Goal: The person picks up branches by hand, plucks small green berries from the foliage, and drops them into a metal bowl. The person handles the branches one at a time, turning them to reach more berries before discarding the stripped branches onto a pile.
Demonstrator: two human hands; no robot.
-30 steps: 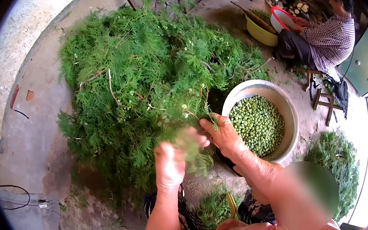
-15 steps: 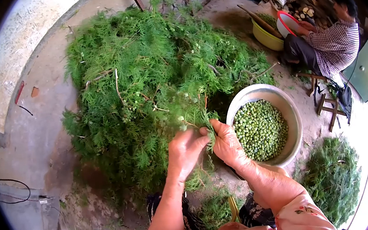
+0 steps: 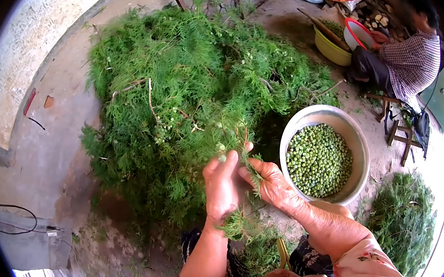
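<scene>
A leafy evergreen sprig [image 3: 226, 137] with small green cones is between my two hands. My left hand [image 3: 221, 189] is closed around it, with its thumb beside a cone and frond tips hanging below the palm. My right hand [image 3: 276, 186] pinches the sprig's stem side between thumb and fingers; its fingertips are partly hidden by green. Just right of my right hand stands a metal basin [image 3: 360, 149], part filled with round green cones [image 3: 317, 158]. Beyond both hands spreads a large heap of evergreen branches [image 3: 167, 74].
At upper right a seated person [image 3: 412, 61] holds a red-rimmed bowl [image 3: 353, 32] beside a yellow basin [image 3: 328, 48]. A wooden stool [image 3: 405, 139] is near them. A smaller pile of greenery [image 3: 401, 222] lies at lower right. Sprigs [image 3: 262, 252] lie between my knees.
My hands have moved slightly apart, and the left hand has turned its thumb upward. The sprig remains between them. The whole view has shifted a little.
</scene>
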